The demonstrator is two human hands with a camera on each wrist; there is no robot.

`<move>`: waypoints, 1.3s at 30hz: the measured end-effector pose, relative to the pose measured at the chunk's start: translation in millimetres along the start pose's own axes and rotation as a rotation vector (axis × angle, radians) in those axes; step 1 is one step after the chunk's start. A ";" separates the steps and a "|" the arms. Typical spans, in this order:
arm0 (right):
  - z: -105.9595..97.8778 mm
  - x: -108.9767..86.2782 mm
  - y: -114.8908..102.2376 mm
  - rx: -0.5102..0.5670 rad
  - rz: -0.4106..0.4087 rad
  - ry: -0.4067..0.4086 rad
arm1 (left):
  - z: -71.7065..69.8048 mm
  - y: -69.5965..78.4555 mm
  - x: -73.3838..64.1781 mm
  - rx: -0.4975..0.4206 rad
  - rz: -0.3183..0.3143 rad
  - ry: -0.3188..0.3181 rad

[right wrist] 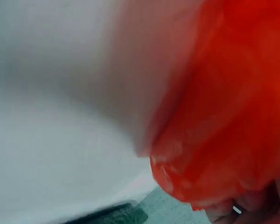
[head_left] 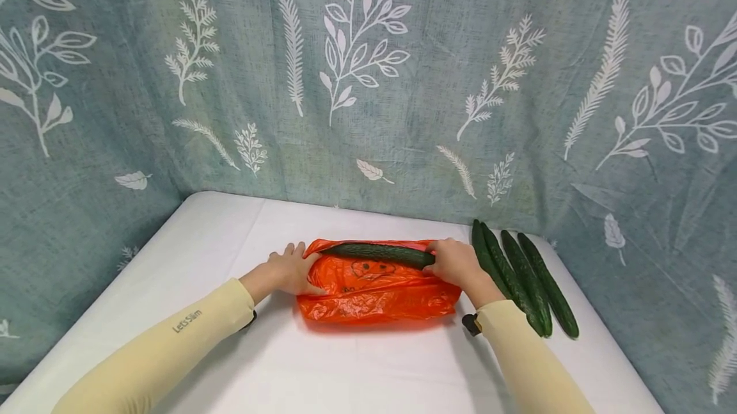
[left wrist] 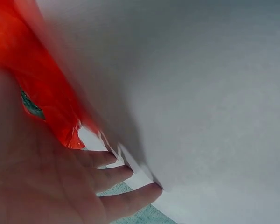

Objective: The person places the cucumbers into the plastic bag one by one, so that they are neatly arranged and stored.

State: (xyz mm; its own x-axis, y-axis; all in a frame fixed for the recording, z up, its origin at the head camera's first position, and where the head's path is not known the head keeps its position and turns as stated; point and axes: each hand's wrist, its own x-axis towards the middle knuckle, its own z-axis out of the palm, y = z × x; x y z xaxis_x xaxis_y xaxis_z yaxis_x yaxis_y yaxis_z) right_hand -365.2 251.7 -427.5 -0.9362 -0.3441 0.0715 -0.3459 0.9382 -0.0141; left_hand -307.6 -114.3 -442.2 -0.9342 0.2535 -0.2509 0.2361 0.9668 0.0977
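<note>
A dark green cucumber (head_left: pixel 380 252) lies lengthwise along the upper part of a crumpled red plastic bag (head_left: pixel 377 305), which has dark printing on its front. My right hand (head_left: pixel 456 265) grips the cucumber's right end, with red film bunched around those fingers in the right wrist view. At the bag's left edge, my left hand (head_left: pixel 292 271) has its fingers spread, the thumb touching the red plastic. The left wrist view shows three nearly straight fingers (left wrist: pixel 126 200) beside the bag (left wrist: pixel 42 70), with a sliver of green cucumber (left wrist: pixel 32 106) near the palm.
Several more cucumbers (head_left: pixel 521 283) lie side by side at the white table's (head_left: pixel 368 369) right edge, close to my right forearm. A grey-green curtain (head_left: pixel 259 81) with white leaf patterns hangs behind the table and along both sides.
</note>
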 end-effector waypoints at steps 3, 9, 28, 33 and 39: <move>2.4 1.7 0.5 -0.004 -0.014 0.024 | -0.9 0.6 -0.7 0.001 0.003 0.000; 4.2 0.9 3.4 0.007 -0.006 0.031 | -1.4 0.1 -0.6 0.002 0.016 -0.005; 16.8 -8.1 -2.9 0.008 0.060 0.040 | 14.2 4.6 -6.8 -0.012 0.024 0.027; 20.0 -9.6 -8.5 -0.004 0.047 0.059 | 13.4 3.4 -7.9 0.006 0.011 0.030; 8.7 -11.2 -12.0 0.042 0.025 0.121 | 6.0 3.4 -3.1 0.023 0.018 0.050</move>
State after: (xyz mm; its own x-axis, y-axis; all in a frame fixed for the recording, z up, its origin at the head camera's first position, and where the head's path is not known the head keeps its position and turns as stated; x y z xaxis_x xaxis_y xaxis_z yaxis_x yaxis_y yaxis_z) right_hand -351.1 244.0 -436.8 -0.9312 -0.3112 0.1901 -0.3272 0.9431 -0.0587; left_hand -302.3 -111.6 -446.8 -0.9419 0.2691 -0.2009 0.2583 0.9628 0.0789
